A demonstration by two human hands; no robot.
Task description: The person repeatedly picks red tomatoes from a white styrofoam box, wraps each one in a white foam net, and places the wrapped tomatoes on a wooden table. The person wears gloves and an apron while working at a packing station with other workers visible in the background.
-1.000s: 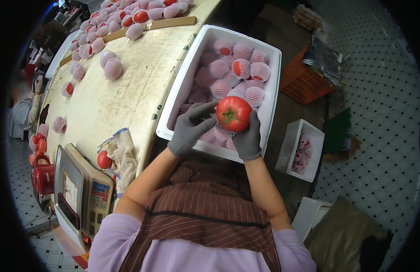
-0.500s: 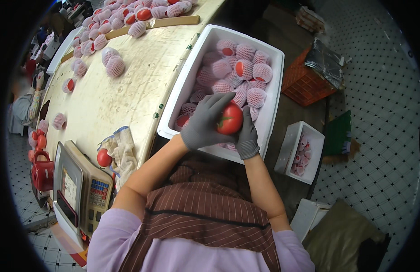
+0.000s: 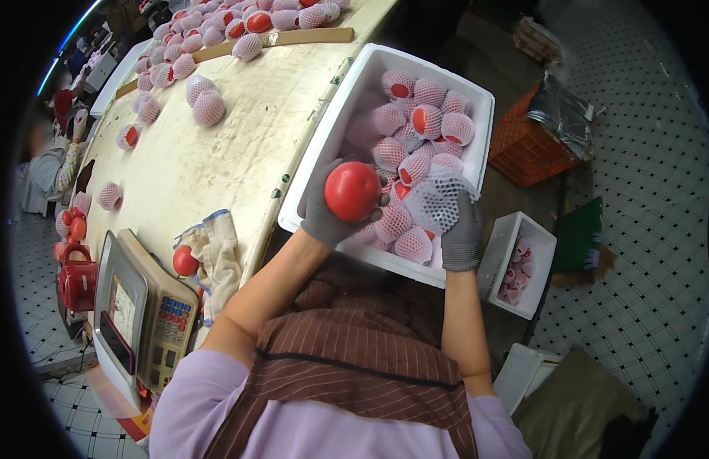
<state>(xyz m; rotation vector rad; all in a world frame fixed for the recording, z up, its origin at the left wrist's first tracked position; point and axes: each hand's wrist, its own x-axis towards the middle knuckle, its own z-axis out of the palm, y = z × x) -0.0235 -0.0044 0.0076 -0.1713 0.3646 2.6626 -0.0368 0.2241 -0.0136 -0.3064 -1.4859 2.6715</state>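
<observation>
A bare red tomato rests in my left hand, the grey-gloved fingers curled round it. My right hand, gloved as well, grips a white foam net sleeve that hangs loose from the fingers; its fingertips are partly hidden by the net. Both hands are above the near part of a white foam box. Inside it lie several tomatoes in pink net sleeves, with red showing through some of them.
On the table at left are more netted tomatoes, a wooden strip, a scale, a cloth and a loose tomato. An orange crate and a smaller white box stand to the right.
My hands have moved apart, the right one going right. The tomato has turned over and stays in my left hand. A white net sleeve now shows in my right hand.
</observation>
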